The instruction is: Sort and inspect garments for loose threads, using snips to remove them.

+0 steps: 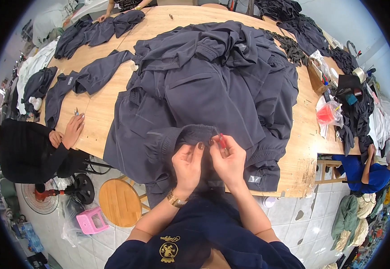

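A dark grey garment with a gathered elastic waistband (197, 133) lies in front of me, on top of a large heap of similar dark grey garments (190, 87). Fingers and thumb of my left hand (188, 163) are closed at the near edge of that waistband, pinching the cloth. Just to its right, my right hand (228, 161) grips a small red tool (222, 141) against the waistband's right end. Fingers cover most of the tool, so its exact kind and its tip cannot be made out.
The heap rests on a wooden table (92, 114). A person in black (29, 143) sits at the left, another in blue (367, 175) at the right. A wooden stool (119, 202), a pink plastic stool (92, 220) and a fan (42, 197) stand at lower left. A red cup (326, 114) sits at right.
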`<state>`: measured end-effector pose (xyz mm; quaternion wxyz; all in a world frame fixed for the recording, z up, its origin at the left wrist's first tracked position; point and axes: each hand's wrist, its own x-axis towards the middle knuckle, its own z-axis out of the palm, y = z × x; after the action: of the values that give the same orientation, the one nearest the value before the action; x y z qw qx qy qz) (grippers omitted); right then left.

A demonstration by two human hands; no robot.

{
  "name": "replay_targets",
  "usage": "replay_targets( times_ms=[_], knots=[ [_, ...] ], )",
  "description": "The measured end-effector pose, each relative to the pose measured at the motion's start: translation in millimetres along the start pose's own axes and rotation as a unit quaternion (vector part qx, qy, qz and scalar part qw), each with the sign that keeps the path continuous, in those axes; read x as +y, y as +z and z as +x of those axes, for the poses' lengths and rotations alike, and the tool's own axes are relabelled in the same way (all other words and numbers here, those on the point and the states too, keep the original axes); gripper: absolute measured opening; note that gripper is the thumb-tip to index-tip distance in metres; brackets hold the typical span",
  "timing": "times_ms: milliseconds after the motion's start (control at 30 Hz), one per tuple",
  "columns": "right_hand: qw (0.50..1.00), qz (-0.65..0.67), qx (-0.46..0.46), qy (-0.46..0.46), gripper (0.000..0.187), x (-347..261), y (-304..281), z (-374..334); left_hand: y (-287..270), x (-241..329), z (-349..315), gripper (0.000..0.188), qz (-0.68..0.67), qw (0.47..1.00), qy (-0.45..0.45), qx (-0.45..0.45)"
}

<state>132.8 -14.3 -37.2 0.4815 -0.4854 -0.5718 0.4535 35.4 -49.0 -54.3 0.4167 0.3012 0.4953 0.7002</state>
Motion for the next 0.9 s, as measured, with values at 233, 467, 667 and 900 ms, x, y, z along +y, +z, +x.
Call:
replay_targets(
  times_ms=[233, 467, 667, 900],
  knots=[
    [0.981, 0.157, -0.030, 0.110, 0.005, -4, -8, 7, -5, -4, 2, 0.013, -0.020, 0.999, -0.026, -0.016],
    [0.946, 0.292, -0.045, 0.132, 0.008, -3, -17, 4, -8, 2, 13, 0.021, -0.254, 0.960, -0.093, -0.069],
    [0.998, 0.058, -0.032, -0.001, 0.017, -4, -2, 5, -4, 7, 11, 0.017, -0.232, 0.968, -0.083, -0.048],
    [0.964, -0.180, -0.032, -0.192, 0.021, 7, -21, 12, -16, 11, 17, 0.018, -0.233, 0.964, -0.117, -0.055]
  ],
)
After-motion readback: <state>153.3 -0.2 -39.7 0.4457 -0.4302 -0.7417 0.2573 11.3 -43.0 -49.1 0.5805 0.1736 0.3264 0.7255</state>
